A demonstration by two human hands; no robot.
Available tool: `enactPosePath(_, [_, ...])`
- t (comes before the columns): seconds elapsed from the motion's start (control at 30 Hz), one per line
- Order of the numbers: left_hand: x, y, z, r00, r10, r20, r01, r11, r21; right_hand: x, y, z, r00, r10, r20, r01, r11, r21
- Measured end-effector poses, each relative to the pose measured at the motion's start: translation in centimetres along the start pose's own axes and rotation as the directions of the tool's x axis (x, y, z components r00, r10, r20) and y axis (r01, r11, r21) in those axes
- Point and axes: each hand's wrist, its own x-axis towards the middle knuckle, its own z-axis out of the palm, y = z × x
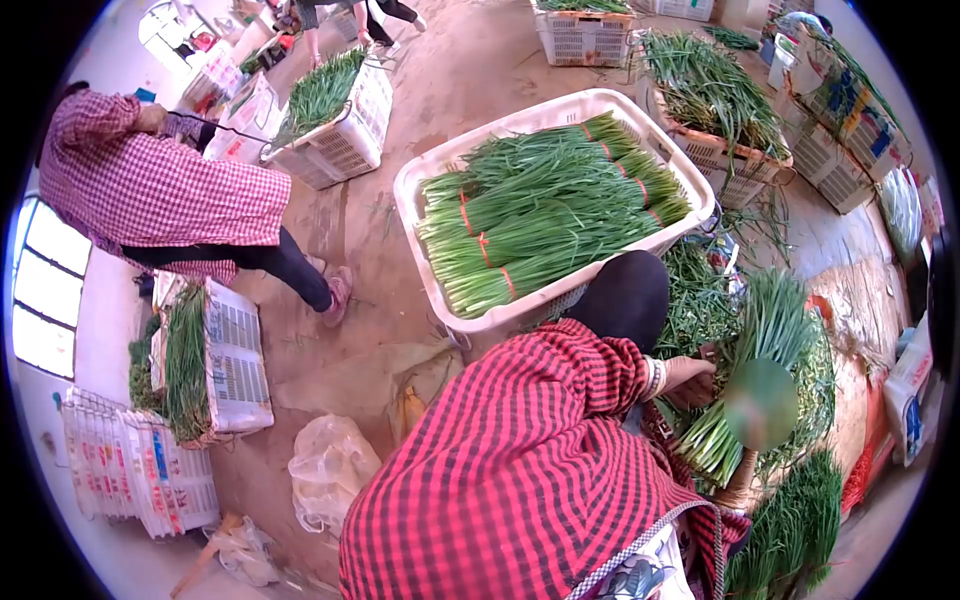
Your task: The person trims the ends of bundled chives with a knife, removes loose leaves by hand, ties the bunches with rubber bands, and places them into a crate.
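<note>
My left hand (688,382), in a red-and-black checked sleeve with a pale cuff, has its fingers curled at the left side of a bunch of garlic chives (778,318). Pale stalk ends of the bunch point down toward me and the green leaves point away. Of my right hand (741,484), only the part near the wrist shows, close under the stalk ends; a round blur covers its fingers and part of the bunch. Loose chives and trimmings (695,300) lie around the bunch. More chives (790,520) stand beside my right sleeve.
A large white crate (412,205) holds several chive bundles tied with orange bands, beyond my knee (622,300). Other chive crates (715,165) stand around. A person in a checked shirt (165,180) is at the left. Plastic bags (330,470) and stacked crates (145,470) are on the floor.
</note>
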Motion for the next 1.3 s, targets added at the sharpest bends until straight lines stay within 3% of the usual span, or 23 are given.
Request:
enactPosePath(0.03, [1.5,-0.3,-0.3,1.000,0.008,0.000,-0.008,1.000,-0.014,-0.6,-1.1,2.1,0.999,0.015,0.043,-0.014,1.000,-0.023])
enactPosePath(0.07, [4.6,-0.7,-0.8,0.957,0.100,0.271,-0.034,0.971,-0.238,-1.2,-2.2,4.2,0.996,0.030,0.086,-0.026,0.999,-0.048])
enactPosePath(0.13, [2.7,0.9,0.8,0.733,0.438,0.521,-0.081,0.816,-0.572,-1.6,-3.0,6.1,0.992,0.021,0.121,-0.007,0.993,-0.117])
enactPosePath(0.3, [0.5,3.1,-0.2,0.763,0.509,0.398,-0.180,0.759,-0.626,-1.2,-3.4,6.8,0.968,0.042,0.248,0.009,0.979,-0.202])
enactPosePath(0.4, [0.4,3.7,-0.2,0.693,0.668,0.271,-0.395,0.666,-0.633,-1.7,-3.5,7.7,0.982,0.008,0.191,0.038,0.970,-0.239])
enactPosePath(0.47, [0.5,4.4,-0.3,0.755,0.566,0.331,-0.183,0.667,-0.722,-2.5,-4.2,9.1,0.980,0.018,0.198,0.034,0.966,-0.256])
enactPosePath(0.63, [0.7,4.8,0.1,0.769,0.548,0.329,-0.154,0.659,-0.736,-3.0,-4.1,9.6,0.985,0.034,0.166,0.001,0.978,-0.207])
enactPosePath(0.67, [-0.9,5.8,0.8,0.859,0.378,0.345,-0.018,0.697,-0.717,-2.8,-3.9,9.1,0.986,0.036,0.163,-0.001,0.978,-0.211])
enactPosePath(0.77, [-2.3,6.5,1.8,0.917,0.222,0.332,0.086,0.701,-0.707,-2.3,-3.2,7.8,0.987,0.071,0.142,-0.048,0.985,-0.163])
enactPosePath(0.8, [-1.5,6.1,1.7,0.849,0.407,0.336,-0.024,0.666,-0.746,-2.4,-3.2,8.2,0.988,0.087,0.131,-0.070,0.989,-0.133])
enactPosePath(0.87, [-0.8,6.6,1.9,0.766,0.579,0.279,-0.164,0.595,-0.787,-2.2,-3.3,8.4,0.985,0.100,0.143,-0.081,0.988,-0.133])
enactPosePath(0.97, [-1.0,8.3,1.9,0.778,0.546,0.311,-0.090,0.586,-0.805,-0.1,-2.7,6.1,0.981,0.165,0.102,-0.157,0.984,-0.088])
enactPosePath(1.0, [-1.8,8.9,1.6,0.762,0.558,0.328,-0.109,0.610,-0.785,0.6,-3.0,5.7,0.986,0.078,0.148,-0.049,0.980,-0.191])
enactPosePath(1.03, [-1.1,9.2,1.3,0.762,0.556,0.331,-0.112,0.618,-0.778,0.3,-3.9,6.7,0.986,0.070,0.151,-0.042,0.982,-0.183])
enactPosePath(1.1, [0.0,9.9,0.6,0.817,0.577,0.028,-0.383,0.577,-0.721,-0.4,-6.4,8.7,0.969,-0.172,0.176,0.243,0.774,-0.584])
enactPosePath(1.13, [-0.1,10.2,0.4,0.818,0.533,-0.217,-0.549,0.611,-0.570,0.7,-6.9,7.9,0.946,-0.179,0.269,0.306,0.761,-0.571])
enactPosePath(1.17, [-0.3,10.4,1.0,0.817,0.535,-0.213,-0.550,0.616,-0.564,1.0,-6.8,8.4,0.945,-0.186,0.268,0.311,0.763,-0.566])
enactPosePath(1.23, [-0.2,10.2,2.4,0.577,0.743,-0.339,-0.809,0.462,-0.364,1.9,-6.2,9.7,0.906,-0.268,0.327,0.419,0.664,-0.619])
enactPosePath(1.27, [1.9,9.6,2.3,0.500,0.788,-0.359,-0.866,0.457,-0.204,3.6,-5.2,9.0,0.866,-0.312,0.390,0.497,0.620,-0.607])
enactPosePath(1.3, [1.1,9.2,3.1,0.502,0.789,-0.355,-0.865,0.458,-0.205,4.4,-4.4,9.5,0.841,-0.435,0.322,0.509,0.436,-0.742])
